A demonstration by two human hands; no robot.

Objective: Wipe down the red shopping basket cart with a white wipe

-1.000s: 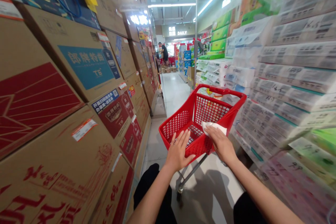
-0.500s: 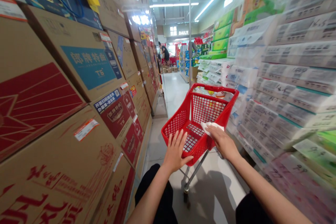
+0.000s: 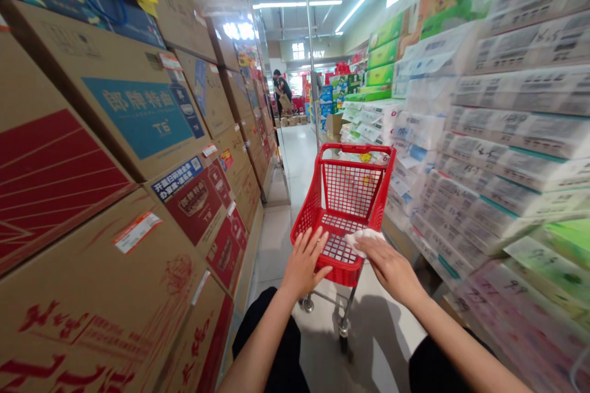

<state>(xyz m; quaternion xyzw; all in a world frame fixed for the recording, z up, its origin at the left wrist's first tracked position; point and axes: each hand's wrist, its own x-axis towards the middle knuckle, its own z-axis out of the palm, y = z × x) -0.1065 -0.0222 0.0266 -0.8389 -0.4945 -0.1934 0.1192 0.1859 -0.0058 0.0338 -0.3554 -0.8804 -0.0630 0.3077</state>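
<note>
A red plastic shopping cart (image 3: 318, 212) with lattice walls stands on wheels in front of me, its handle at the far side. My left hand (image 3: 305, 264) rests on the cart's near left rim, fingers spread, holding nothing. In my right hand (image 3: 385, 264) is a crumpled white cloth or tissue (image 3: 359, 239); I cannot tell which. The fingers press it against the cart's near right rim and cover part of it. The cart's basket holds nothing that I can see.
Stacked cardboard cartons (image 3: 138, 116) line the left side. Piled white tissue packs (image 3: 498, 129) line the right, close to my right arm. A metal pole (image 3: 311, 43) rises beyond the cart. Farther down the aisle a person (image 3: 282, 92) bends near small boxes.
The cart has turned and now faces me more squarely. My right hand and the white cloth or tissue have shifted slightly down and left along the rim. My left hand stays on the cart.
</note>
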